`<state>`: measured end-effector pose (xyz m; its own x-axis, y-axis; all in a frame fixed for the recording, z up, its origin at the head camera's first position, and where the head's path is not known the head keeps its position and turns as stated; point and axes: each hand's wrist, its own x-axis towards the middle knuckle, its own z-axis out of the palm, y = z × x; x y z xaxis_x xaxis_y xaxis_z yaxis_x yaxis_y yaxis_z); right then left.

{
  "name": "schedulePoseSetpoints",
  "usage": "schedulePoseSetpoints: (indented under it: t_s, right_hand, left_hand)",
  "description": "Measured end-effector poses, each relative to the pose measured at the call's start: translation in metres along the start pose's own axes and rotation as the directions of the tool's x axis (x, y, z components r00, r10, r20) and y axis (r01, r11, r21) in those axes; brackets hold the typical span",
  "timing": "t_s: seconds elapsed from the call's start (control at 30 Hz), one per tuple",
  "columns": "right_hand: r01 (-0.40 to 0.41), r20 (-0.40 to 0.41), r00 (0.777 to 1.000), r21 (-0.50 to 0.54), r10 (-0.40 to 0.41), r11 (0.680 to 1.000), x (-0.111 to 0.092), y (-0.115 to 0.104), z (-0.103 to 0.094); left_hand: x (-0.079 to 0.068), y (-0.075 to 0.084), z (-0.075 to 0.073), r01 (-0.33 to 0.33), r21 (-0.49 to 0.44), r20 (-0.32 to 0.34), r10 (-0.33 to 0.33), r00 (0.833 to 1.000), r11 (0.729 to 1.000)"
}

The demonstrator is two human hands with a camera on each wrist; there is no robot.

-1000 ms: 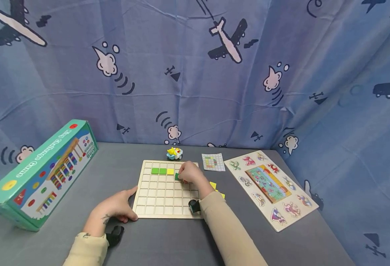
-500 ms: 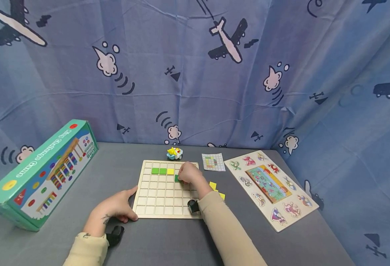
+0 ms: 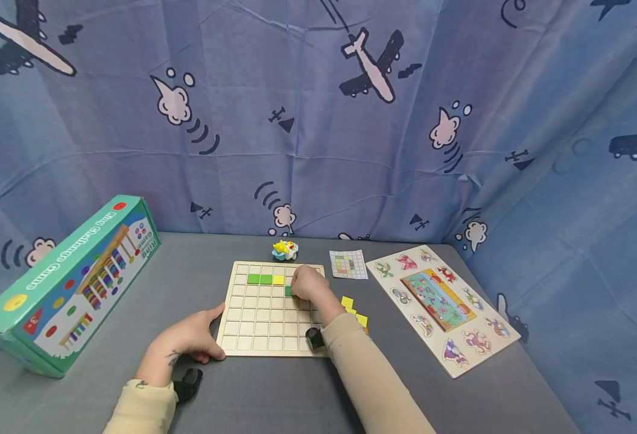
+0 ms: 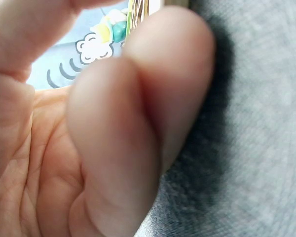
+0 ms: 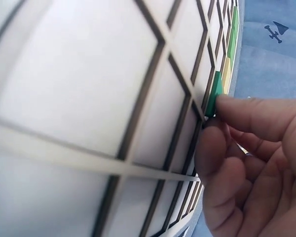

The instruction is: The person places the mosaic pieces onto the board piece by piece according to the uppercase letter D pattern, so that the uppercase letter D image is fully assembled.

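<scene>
A square wooden grid board (image 3: 261,328) lies flat on the grey table. In its second row sit two light green tiles (image 3: 259,279) and a yellow tile (image 3: 278,279). One row nearer, my right hand (image 3: 309,283) pinches a darker green tile (image 3: 288,291); in the right wrist view that green tile (image 5: 215,94) is between thumb and finger, slightly tilted at a cell. Part of the tile is hidden by the fingers. My left hand (image 3: 190,336) rests on the table with its fingers touching the board's left edge and lower left corner.
Several yellow tiles (image 3: 347,302) lie right of the board, partly behind the right forearm. A printed pattern card (image 3: 359,265) and a small toy (image 3: 285,250) stand behind. A picture puzzle board (image 3: 411,280) lies right; a green box (image 3: 79,283) stands left.
My right hand has moved slightly toward me with the dark green tile, lowering it at a cell in the third row. The left hand has stayed put.
</scene>
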<state>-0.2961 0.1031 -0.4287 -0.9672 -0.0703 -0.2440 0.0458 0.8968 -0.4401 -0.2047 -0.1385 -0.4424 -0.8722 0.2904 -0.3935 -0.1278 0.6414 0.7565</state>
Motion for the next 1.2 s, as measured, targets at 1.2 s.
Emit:
schedulePoseSetpoints:
  t_s: [1.2]
  right_hand:
    - [0.219, -0.212, 0.973, 0.751, -0.088, 0.623, -0.080, 0.082, -0.038]
  left_hand:
    - [0.001, 0.001, 0.000, 0.030, 0.016, -0.001, -0.030, 1.000, 0.999]
